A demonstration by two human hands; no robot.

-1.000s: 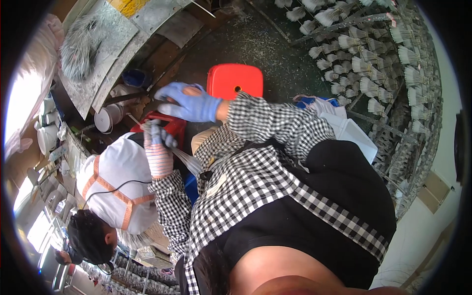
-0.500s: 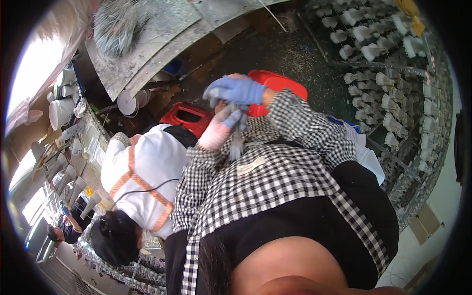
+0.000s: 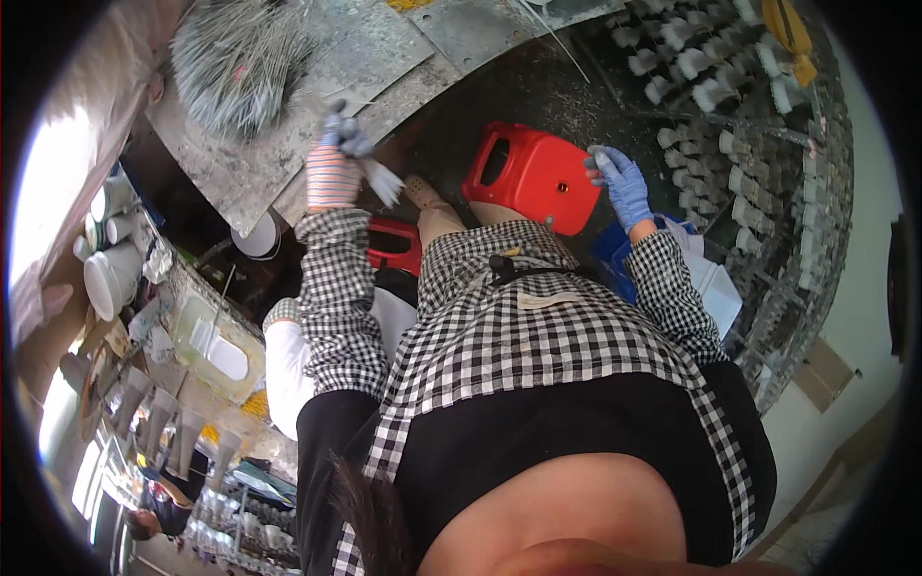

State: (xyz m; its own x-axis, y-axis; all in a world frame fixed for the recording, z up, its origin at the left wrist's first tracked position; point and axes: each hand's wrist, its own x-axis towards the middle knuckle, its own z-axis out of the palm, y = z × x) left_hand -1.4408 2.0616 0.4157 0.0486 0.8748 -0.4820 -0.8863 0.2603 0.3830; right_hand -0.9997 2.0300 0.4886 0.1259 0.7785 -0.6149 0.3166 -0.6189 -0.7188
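My left hand (image 3: 334, 165), in a striped glove with grey fingers, is closed near the front edge of the worktable (image 3: 317, 144). A small pale fan-shaped tuft (image 3: 382, 182) sticks out from its fingers; the part inside the grip is hidden. Up and left of that hand, a large bundle of thin grey-white strands (image 3: 240, 82) lies spread on the table. My right hand (image 3: 619, 187), in a blue glove, is off to the right beside a red plastic stool (image 3: 547, 182). Its fingers are loosely bent and apart, with nothing visible in them.
Racks (image 3: 740, 182) carrying rows of pale tufts stand on the right. A blue container (image 3: 615, 252) with white material sits below my right hand. Another red stool (image 3: 394, 245) and white buckets (image 3: 115, 278) are on the left. A co-worker in white (image 3: 286, 370) is close on my left.
My hands, together over my lap before, have parted. The left went up and left to the table edge with the tuft; the right went out to the right. The co-worker is now mostly hidden.
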